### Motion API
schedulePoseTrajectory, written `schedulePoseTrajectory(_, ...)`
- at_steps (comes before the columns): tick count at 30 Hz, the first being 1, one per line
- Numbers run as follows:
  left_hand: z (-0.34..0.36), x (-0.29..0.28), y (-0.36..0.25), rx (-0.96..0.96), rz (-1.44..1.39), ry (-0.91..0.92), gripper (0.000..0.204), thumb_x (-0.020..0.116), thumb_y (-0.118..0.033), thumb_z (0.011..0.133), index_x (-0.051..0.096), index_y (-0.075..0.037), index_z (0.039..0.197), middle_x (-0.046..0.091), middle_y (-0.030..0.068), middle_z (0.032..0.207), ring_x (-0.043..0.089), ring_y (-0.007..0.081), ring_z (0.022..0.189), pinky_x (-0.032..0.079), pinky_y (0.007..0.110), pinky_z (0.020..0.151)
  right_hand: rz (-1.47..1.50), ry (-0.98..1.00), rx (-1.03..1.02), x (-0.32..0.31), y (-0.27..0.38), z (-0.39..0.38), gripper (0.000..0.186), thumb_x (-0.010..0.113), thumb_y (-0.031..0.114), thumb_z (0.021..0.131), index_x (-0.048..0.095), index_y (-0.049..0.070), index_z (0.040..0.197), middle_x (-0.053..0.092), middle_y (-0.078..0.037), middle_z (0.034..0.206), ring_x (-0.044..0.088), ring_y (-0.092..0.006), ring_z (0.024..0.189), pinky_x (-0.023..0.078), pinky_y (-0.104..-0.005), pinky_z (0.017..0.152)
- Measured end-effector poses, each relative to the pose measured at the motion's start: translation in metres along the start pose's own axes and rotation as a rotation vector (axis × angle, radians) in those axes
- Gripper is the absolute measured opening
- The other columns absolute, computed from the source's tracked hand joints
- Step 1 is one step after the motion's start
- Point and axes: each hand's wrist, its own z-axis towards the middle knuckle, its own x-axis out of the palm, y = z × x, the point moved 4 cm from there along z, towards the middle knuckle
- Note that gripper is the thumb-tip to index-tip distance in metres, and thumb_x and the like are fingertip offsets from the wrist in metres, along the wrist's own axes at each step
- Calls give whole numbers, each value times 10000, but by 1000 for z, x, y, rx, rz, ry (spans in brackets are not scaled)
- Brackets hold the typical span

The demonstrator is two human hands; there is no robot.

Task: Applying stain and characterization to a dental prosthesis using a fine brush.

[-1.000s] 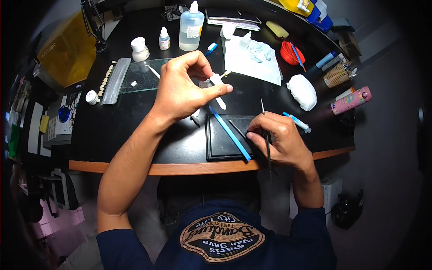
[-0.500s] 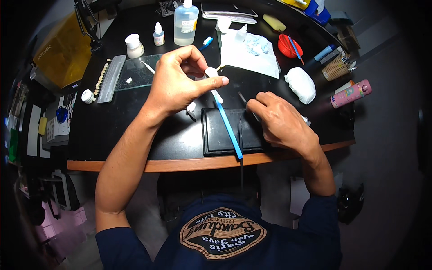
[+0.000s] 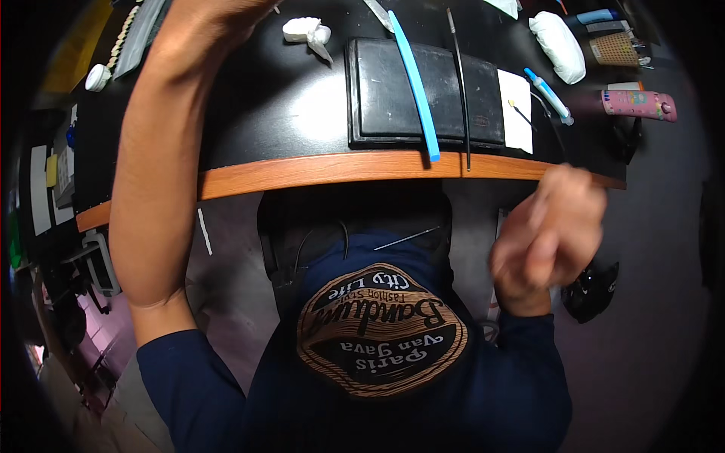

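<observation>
My left hand (image 3: 219, 16) reaches up to the top edge of the view, where its fingers are cut off. Whether it holds anything is hidden. Beyond the desk's front edge, at the right, my right hand (image 3: 555, 230) is raised and smeared by motion; its fingers cannot be made out. A blue-handled spatula (image 3: 414, 83) lies across a black flat box (image 3: 377, 90), its handle end over the desk edge. Right of it lies a thin dark rod-like tool (image 3: 461, 87). A thin metal tool (image 3: 406, 238) shows over my lap.
Crumpled white material (image 3: 304, 32) sits on the black desk (image 3: 249, 98). Right of the box are a white card (image 3: 515, 113), a blue-and-clear syringe-like tube (image 3: 550, 97), a white wrapped bundle (image 3: 559, 49) and a pink bottle (image 3: 640, 105). A small white jar (image 3: 97, 78) stands left.
The view has tilted down. My right hand has left the box and moved back past the desk edge. A thin metal tool now shows over my lap. My left fingers have gone out of view.
</observation>
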Motion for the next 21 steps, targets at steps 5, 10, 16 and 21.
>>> schedulePoseTrajectory(5, 3, 18, -2, 151, -133, 78, 204, 838, -41, 837, 637, -61, 863, 726, 86, 841, 706, 129, 775, 589, 271, 766, -110, 636, 333, 62, -27, -123, 172, 729, 76, 744, 692, 19, 902, 657, -138, 959, 657, -316, 807, 536, -398, 701)
schedulePoseTrajectory(10, -2, 9, 12, 23, -254, 80, 203, 805, 18, 845, 615, -35, 894, 734, 121, 831, 743, 175, 772, 632, 299, 767, -137, 992, 374, 90, -37, -195, 168, 700, 102, 764, 746, 39, 913, 642, -120, 1071, 626, -295, 1024, 504, -420, 857)
schedulePoseTrajectory(16, 0, 6, 16, 40, -189, 41, 216, 820, -12, 841, 627, -32, 935, 744, 126, 877, 744, 177, 842, 608, 275, 779, -209, 907, 427, 47, -14, -128, 89, 697, 75, 780, 764, 44, 831, 595, -61, 887, 570, -239, 892, 448, -370, 755)
schedulePoseTrajectory(21, 7, 8, 28, 2, -110, 97, 216, 795, -4, 863, 602, -41, 954, 756, 154, 988, 745, 199, 986, 599, 321, 936, -365, 652, 159, -19, 29, -12, 252, 764, 101, 676, 800, 107, 926, 526, 23, 721, 517, -184, 738, 360, -357, 664)
